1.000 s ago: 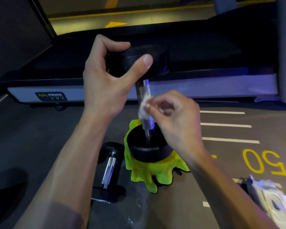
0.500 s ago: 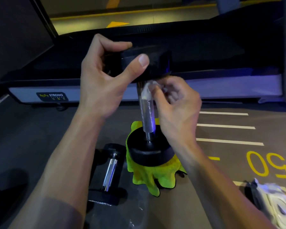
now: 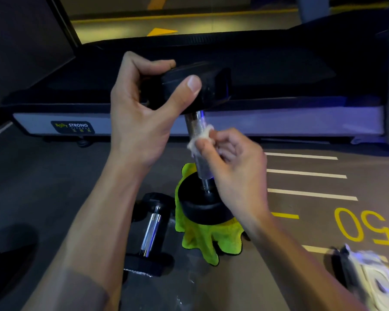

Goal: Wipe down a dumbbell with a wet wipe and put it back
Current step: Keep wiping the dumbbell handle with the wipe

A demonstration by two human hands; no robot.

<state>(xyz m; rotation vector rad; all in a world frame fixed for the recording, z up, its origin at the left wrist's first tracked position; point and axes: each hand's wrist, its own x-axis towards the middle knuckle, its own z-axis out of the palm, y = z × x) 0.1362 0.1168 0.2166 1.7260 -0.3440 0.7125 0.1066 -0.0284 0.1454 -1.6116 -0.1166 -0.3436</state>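
Observation:
A black dumbbell [image 3: 206, 206] with a chrome handle stands upright, its lower head resting on a bright green cloth [image 3: 208, 237] on the floor. My left hand [image 3: 142, 117] grips the dumbbell's upper head, thumb across its front. My right hand [image 3: 231, 162] pinches a small white wet wipe [image 3: 200, 138] and presses it against the middle of the chrome handle.
A second, smaller dumbbell [image 3: 151, 234] lies on the floor left of the green cloth. A treadmill [image 3: 279, 122] runs across the back. A pack of wipes [image 3: 373, 281] lies at the bottom right. Yellow "50" and white lines mark the floor on the right.
My right hand slid the wipe up the handle to just under the upper head, then back down to the middle. My left hand kept its grip.

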